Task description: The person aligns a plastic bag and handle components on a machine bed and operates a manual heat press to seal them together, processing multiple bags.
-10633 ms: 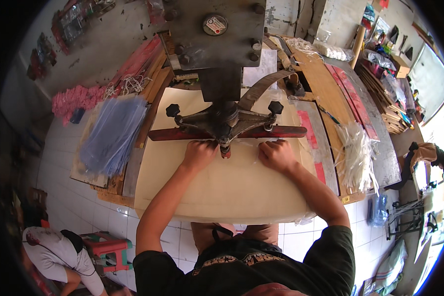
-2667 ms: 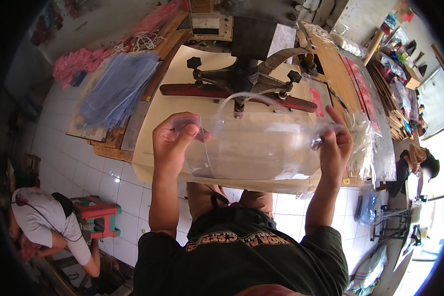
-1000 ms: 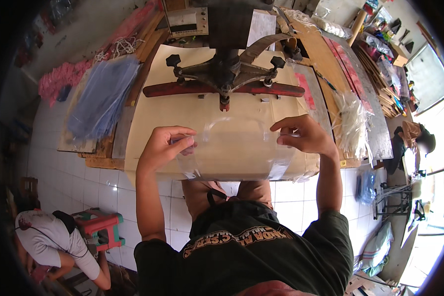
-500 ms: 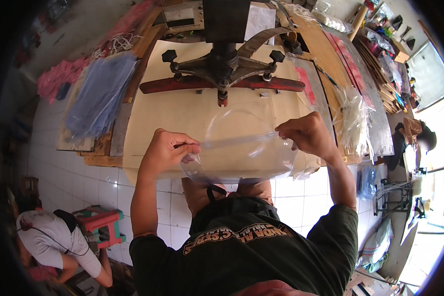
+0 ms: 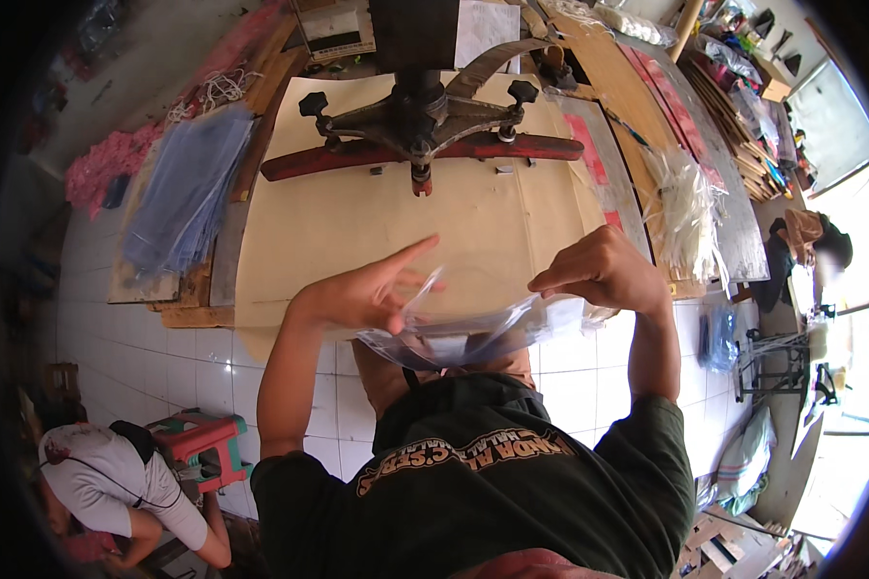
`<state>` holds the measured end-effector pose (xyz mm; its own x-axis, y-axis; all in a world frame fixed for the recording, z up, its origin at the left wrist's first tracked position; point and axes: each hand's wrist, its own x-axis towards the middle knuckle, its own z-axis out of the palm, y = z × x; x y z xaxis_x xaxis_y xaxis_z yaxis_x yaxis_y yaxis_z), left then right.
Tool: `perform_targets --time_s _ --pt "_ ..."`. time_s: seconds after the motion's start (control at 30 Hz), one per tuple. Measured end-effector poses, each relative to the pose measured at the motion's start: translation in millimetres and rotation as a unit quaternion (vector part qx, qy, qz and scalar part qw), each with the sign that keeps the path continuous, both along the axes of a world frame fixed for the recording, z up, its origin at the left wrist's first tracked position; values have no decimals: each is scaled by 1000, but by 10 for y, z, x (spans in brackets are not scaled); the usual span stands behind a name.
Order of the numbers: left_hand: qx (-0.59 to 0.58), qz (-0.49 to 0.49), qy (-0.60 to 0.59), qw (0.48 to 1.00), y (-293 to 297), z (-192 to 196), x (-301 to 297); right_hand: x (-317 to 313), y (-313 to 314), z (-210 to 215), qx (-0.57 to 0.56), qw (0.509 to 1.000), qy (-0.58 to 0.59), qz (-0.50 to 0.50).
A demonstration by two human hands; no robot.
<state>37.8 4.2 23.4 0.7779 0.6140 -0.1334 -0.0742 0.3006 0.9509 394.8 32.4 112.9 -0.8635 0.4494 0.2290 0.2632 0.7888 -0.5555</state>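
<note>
A clear, flexible plastic sheet (image 5: 473, 336) hangs curved over the near edge of the work table, in front of my body. My right hand (image 5: 608, 270) pinches its right end between thumb and fingers. At the sheet's left end, my left hand (image 5: 352, 297) is open, its index finger stretched out and the other fingers apart. Part of the sheet's left end shows against those fingers. Beyond both hands, a press head with a dark red crossbar (image 5: 531, 147) stands over a cream board (image 5: 328, 227).
Bluish clear sheets (image 5: 185, 188) lie stacked at left, near pink material (image 5: 111, 164). On the right are white plastic strips (image 5: 687, 207) and red strips (image 5: 661, 92). A co-worker (image 5: 116, 482) bends low at lower left beside a red and green stool (image 5: 217, 454).
My left hand has loosened its pinch and spread its fingers, moving right. The plastic sheet has sagged and folded toward me. My right hand keeps its pinch.
</note>
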Motion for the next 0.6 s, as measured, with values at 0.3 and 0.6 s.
perform_targets --time_s 0.3,0.6 --pt "55 139 42 988 -15 630 487 396 -99 -253 -90 977 116 -153" --pt "122 162 -55 978 -432 1134 601 966 -812 -1451 -391 893 180 -130"
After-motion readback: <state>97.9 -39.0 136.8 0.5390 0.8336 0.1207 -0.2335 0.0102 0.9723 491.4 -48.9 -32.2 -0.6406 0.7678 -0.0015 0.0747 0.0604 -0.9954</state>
